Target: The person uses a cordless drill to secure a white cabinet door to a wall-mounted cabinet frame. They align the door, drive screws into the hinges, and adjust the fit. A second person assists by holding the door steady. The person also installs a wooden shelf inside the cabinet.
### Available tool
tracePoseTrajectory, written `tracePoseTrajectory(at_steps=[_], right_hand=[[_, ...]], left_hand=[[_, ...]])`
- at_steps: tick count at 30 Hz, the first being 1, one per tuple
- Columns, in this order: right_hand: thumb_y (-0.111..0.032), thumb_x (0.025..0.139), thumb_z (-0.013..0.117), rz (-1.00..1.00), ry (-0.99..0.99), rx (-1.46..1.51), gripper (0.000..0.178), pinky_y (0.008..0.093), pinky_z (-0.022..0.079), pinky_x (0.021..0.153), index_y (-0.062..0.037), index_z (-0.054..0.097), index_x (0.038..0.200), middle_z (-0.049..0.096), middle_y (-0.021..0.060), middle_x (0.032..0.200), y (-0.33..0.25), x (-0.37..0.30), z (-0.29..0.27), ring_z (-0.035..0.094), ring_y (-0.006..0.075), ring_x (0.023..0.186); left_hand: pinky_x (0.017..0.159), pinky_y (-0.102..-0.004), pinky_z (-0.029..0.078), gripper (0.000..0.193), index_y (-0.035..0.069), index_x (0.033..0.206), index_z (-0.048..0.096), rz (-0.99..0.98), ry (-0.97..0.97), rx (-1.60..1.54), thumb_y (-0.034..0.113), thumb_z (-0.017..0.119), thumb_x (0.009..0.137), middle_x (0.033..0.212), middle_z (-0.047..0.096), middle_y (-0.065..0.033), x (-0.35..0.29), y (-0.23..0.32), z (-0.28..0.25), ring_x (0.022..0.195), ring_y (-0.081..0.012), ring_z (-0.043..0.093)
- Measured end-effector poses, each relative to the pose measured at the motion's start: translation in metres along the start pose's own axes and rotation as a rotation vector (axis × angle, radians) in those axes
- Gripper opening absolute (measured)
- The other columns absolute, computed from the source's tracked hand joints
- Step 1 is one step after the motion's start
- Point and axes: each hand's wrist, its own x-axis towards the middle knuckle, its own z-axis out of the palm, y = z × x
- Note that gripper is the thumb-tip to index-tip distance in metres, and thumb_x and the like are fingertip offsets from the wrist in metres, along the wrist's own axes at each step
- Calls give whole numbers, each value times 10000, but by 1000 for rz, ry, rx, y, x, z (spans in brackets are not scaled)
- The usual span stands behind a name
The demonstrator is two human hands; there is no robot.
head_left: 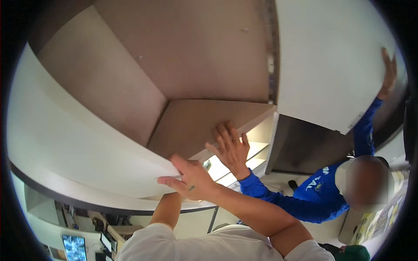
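Note:
A large white curved-looking panel (87,135) forms the near side of an open cabinet with a brown interior (209,48). My right hand (193,178) grips the panel's right end, thumb against the white face and fingers over the top edge. From my left arm (167,209) only the forearm shows. It passes behind the lower part of the panel, so my left hand is hidden. Just to the right, another person's hand (233,152) in a blue sleeve reaches with spread fingers over the brown cabinet board (191,122).
The co-worker in blue (322,191) stands at the right, other hand (387,76) flat against a tall white door (326,56). Lit shelves (257,152) lie below the brown board. At the lower left are a lit screen (75,247) and cluttered furniture.

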Motion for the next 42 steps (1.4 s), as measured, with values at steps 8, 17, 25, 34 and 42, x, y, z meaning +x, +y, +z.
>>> tracePoseTrajectory(at_steps=[8, 17, 25, 34, 42], right_hand=[[-357, 901, 806, -44, 32, 61, 473, 365, 383, 516, -53, 444, 893, 450, 107, 645, -2, -4, 12, 440, 235, 551], [-345, 907, 796, -77, 44, -10, 442, 365, 421, 533, -28, 488, 913, 491, 116, 657, -8, -22, 20, 495, 245, 553], [-304, 830, 832, -253, 3, -198, 614, 437, 450, 1018, -53, 588, 1335, 622, 162, 1274, 50, -32, -8, 570, 348, 1218], [-461, 746, 852, -167, -270, -1219, 786, 559, 396, 1128, -300, 533, 1446, 470, 95, 1517, 33, 15, -46, 520, 367, 1326], [-490, 761, 829, -104, -548, -1460, 950, 560, 415, 1125, -340, 364, 1575, 391, 142, 1599, 46, 50, -59, 421, 371, 1449]], left_hand=[[1088, -464, 437, 615, 142, 1402, 575, -103, 48, -177, 339, 705, 834, 1455, 565, -118, -36, -7, 0, 1289, -338, 565], [1095, -463, 432, 631, 143, 1427, 553, -182, -54, -1212, 321, 692, 838, 1481, 548, -107, -134, 14, -52, 1300, -333, 557], [1127, -603, 392, 530, 187, 1285, 622, 75, -546, -1965, 492, 716, 861, 1365, 589, -86, -205, 10, -85, 1366, -355, 497], [1168, -574, 393, 253, 144, 1047, 683, 287, -479, -2029, 387, 630, 1003, 1263, 612, -116, -252, -57, -57, 1321, -320, 542], [1134, -541, 416, 239, 160, 1024, 689, 221, -481, -2058, 394, 655, 988, 1274, 608, -104, -264, -57, -68, 1323, -304, 542]])
